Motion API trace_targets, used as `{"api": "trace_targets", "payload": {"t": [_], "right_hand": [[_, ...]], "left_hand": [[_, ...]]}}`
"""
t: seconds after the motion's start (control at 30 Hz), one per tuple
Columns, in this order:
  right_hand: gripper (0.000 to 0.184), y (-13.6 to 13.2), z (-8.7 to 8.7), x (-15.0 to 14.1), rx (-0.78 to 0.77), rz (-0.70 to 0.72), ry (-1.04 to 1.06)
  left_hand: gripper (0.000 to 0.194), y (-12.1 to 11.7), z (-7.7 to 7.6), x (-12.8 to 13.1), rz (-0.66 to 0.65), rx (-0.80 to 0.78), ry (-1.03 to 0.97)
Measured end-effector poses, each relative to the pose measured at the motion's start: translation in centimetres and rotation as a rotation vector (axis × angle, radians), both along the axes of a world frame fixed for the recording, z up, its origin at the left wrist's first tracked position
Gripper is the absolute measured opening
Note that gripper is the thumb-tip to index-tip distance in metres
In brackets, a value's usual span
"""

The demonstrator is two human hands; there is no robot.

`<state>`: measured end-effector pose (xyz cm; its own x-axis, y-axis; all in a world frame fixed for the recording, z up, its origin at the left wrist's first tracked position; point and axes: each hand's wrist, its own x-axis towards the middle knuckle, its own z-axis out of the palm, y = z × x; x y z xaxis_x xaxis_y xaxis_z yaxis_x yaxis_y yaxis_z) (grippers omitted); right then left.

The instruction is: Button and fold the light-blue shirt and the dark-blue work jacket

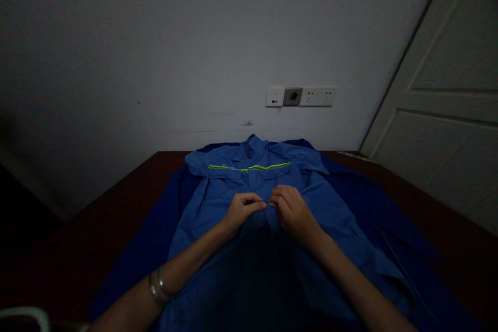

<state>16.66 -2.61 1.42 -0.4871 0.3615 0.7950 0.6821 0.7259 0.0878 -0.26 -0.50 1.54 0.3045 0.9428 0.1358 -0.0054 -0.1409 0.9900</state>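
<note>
A light blue work jacket [321, 194] with yellow-green stripes across its chest lies spread face up, collar toward the wall. At the middle of its front, my left hand [240, 211] pinches the front edge between thumb and fingers. Just beside it, my right hand [292, 212] is also closed on the front edge, the fingertips of both hands almost touching. Any small fastener between the fingertips is too small to make out. Below my hands the jacket's lower front falls into dark shadow. Two bracelets circle my left wrist.
Under the jacket lies a darker blue garment [361, 192], spreading out on both sides over a dark red tabletop [116, 199]. Behind stands a pale wall with a row of sockets [317, 97]. A panelled door [447, 129] rises at the right. A pale curved object [27, 312] shows at the lower left.
</note>
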Motion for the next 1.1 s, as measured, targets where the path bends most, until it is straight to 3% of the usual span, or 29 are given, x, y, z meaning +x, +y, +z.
{"api": "trace_targets", "payload": {"t": [0.23, 0.47, 0.73, 0.9, 1.1], "right_hand": [[0.013, 0.0, -0.1, 0.0, -0.046, 0.003, 0.029], [0.017, -0.5, 0.7, 0.1, -0.219, -0.042, 0.286], [0.022, -4.2, 0.7, -1.2, -0.175, -0.356, 0.12], [0.016, -5.7, -0.3, -1.9, -0.134, -0.452, 0.083], [0.003, -5.8, -0.5, -1.7, -0.149, -0.495, 0.065]], "left_hand": [[0.017, -0.1, 0.2, 0.1, -0.007, -0.054, -0.003], [0.021, 0.7, 0.0, 0.1, 0.086, 0.073, 0.054], [0.015, 0.8, 0.5, 0.1, 0.191, 0.224, 0.203], [0.011, 0.6, 0.7, 0.4, 0.22, 0.281, 0.255], [0.013, 0.0, 0.8, 0.1, 0.148, 0.378, 0.351]]}}
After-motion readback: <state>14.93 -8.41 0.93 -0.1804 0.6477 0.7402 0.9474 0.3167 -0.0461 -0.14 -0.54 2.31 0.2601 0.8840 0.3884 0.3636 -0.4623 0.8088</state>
